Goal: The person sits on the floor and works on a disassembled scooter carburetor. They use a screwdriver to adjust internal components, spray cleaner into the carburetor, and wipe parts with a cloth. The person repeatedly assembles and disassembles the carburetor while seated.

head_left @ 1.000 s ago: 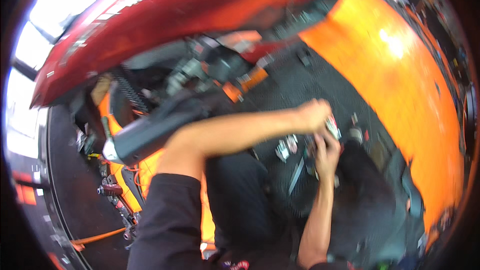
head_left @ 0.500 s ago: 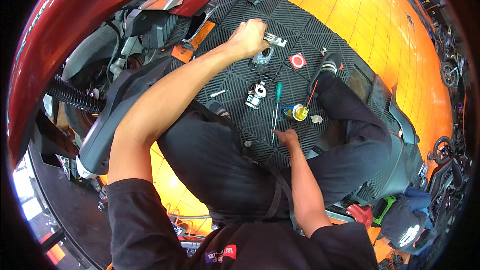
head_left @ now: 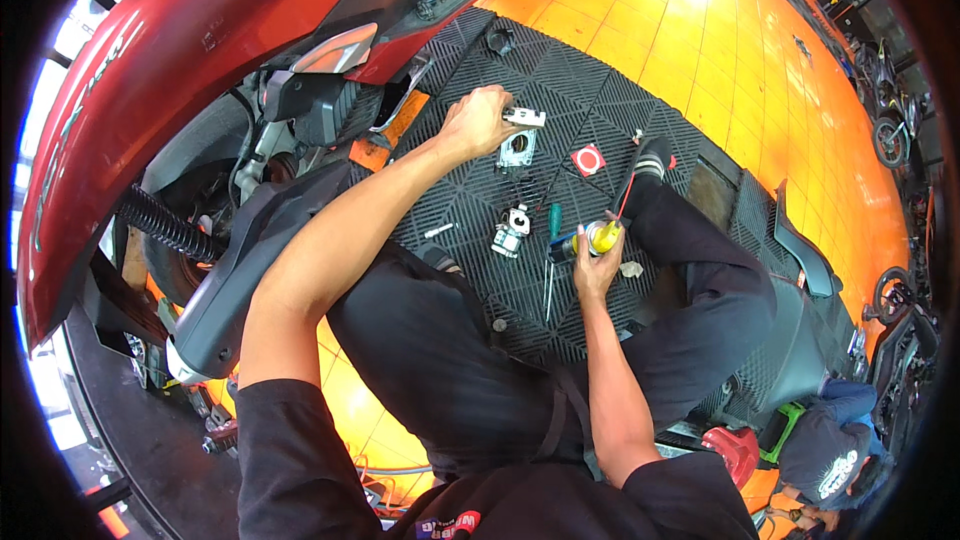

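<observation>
My left hand [head_left: 478,122] is closed on a silver metal part [head_left: 525,118], holding it over the mat. Just below that part is a squarish metal housing with a round bore [head_left: 517,149]; whether the two are joined, I cannot tell. My right hand [head_left: 597,268] is wrapped around a spray can [head_left: 603,237] with a yellow top and a thin red straw. Beside the can lies a screwdriver with a teal handle [head_left: 555,221]. A second silver metal part [head_left: 511,231] rests between my hands, and a crumpled whitish scrap [head_left: 631,269] lies right of the can.
A black ribbed mat [head_left: 470,175] covers the floor between my legs. To the left stands a red motorcycle [head_left: 200,30] with its shock spring [head_left: 165,215]. A red-and-white square [head_left: 588,160] and a small bolt [head_left: 438,231] lie on the mat. Another person [head_left: 825,455] is at lower right.
My right hand has left the screwdriver's tip area, moved up and taken hold of the spray can. My left hand, with the metal part, sits slightly lower and further left.
</observation>
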The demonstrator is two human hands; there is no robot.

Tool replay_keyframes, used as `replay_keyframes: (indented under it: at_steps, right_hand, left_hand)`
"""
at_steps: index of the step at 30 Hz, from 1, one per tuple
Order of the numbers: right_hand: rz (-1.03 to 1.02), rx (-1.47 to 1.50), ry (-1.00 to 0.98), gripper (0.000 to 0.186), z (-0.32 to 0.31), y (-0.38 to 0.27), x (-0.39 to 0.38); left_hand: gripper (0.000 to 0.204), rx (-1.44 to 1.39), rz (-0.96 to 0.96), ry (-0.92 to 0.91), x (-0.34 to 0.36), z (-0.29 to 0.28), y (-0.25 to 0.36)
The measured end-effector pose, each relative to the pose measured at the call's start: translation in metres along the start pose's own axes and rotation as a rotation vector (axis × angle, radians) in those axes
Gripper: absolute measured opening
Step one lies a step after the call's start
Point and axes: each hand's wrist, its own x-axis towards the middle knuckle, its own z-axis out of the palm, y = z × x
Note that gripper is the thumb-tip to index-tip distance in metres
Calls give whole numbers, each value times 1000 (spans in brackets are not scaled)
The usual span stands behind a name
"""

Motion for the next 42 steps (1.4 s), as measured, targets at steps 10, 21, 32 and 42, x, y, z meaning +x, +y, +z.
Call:
replay_keyframes:
  at_steps: [10, 21, 32, 42]
  right_hand:
    - [-79, 369, -226, 34, -44, -188, 62]
    - [-199, -68, -323, 26, -33, -175, 33]
    - [-207, -116, -341, 33, -28, -175, 23]
    - [-200, -117, -318, 33, -28, -178, 22]
  left_hand:
    - [54, -65, -22, 98, 4, 14, -9]
    - [67, -33, -95, 85, 9, 20, 2]
    - [69, -23, -81, 89, 8, 22, -2]
    - [68, -71, -56, 68, 7, 20, -1]
